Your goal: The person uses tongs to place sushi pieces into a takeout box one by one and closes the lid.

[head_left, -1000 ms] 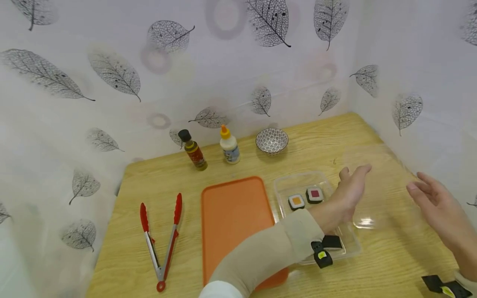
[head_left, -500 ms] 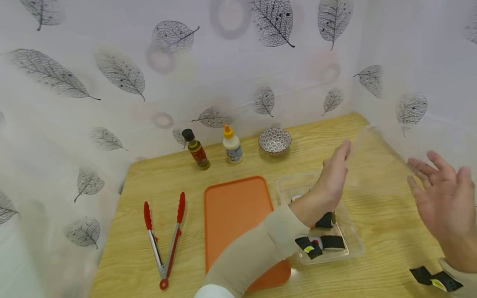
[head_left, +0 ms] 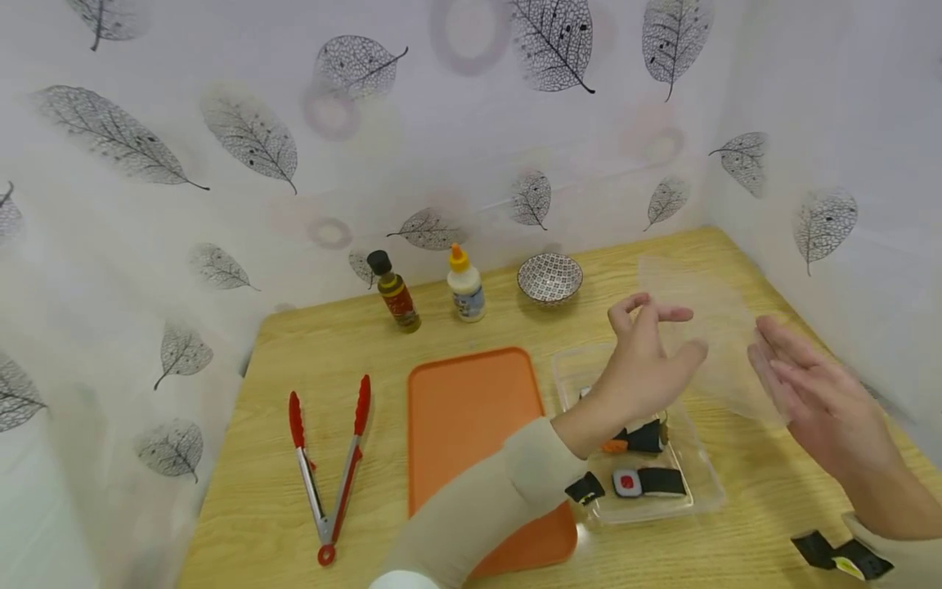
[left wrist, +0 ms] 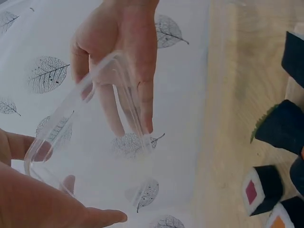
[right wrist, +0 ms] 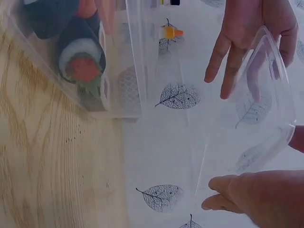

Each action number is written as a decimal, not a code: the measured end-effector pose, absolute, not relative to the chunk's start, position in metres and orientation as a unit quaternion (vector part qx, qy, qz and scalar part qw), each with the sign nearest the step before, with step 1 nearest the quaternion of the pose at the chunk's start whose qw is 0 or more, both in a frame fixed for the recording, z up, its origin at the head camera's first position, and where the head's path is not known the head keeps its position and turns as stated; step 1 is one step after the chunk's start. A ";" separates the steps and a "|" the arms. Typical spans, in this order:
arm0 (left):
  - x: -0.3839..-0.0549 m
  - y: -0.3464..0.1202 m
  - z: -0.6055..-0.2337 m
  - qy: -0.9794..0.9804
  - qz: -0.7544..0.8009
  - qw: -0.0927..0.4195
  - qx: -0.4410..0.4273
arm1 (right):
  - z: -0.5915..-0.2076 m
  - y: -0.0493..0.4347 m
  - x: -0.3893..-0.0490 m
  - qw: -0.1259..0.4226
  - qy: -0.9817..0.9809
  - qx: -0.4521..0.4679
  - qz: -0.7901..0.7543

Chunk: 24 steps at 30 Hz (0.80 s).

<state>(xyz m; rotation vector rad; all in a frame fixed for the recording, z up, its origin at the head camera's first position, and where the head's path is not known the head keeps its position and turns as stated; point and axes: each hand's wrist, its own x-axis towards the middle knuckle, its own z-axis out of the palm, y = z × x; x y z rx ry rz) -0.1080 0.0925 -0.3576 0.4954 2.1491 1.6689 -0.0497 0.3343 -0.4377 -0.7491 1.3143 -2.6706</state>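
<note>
A thin clear plastic lid (head_left: 714, 352) is held up over the right side of the table, tilted, between both hands. My left hand (head_left: 648, 360) grips its near-left edge, thumb and fingers apart around the rim. On the opposite side, my right hand (head_left: 832, 401) holds the edge with long, nearly straight fingers. The left wrist view shows a rounded corner of the lid (left wrist: 66, 111) between thumb and fingers. Below the left forearm stands a clear plastic box (head_left: 702, 470) with several sushi pieces (head_left: 662, 483), partly hidden by that arm.
An orange tray (head_left: 471, 417) lies left of the box, partly under the left sleeve. Red-tipped tongs (head_left: 342, 491) lie spread at the left. Along the back stand a dark-capped bottle (head_left: 398, 298), a yellow-capped squeeze bottle (head_left: 467, 290) and a patterned bowl (head_left: 549, 278).
The lid has been turned and shifted between the hands. My left hand has moved left and bent its fingers; my right hand has turned from palm-up with spread fingers to fingers together.
</note>
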 end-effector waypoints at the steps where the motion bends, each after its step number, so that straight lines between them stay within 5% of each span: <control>1: -0.107 0.090 -0.360 0.770 0.579 0.180 0.200 | -0.439 0.331 -0.049 0.034 0.464 -0.219 -0.858; 11: -0.080 0.067 -0.376 0.871 0.381 0.116 0.288 | -0.437 0.283 -0.043 -0.067 0.781 -0.126 -0.608; 24: -0.038 0.024 -0.419 0.913 0.223 0.021 0.341 | -0.445 0.252 -0.021 -0.006 0.846 -0.124 -0.518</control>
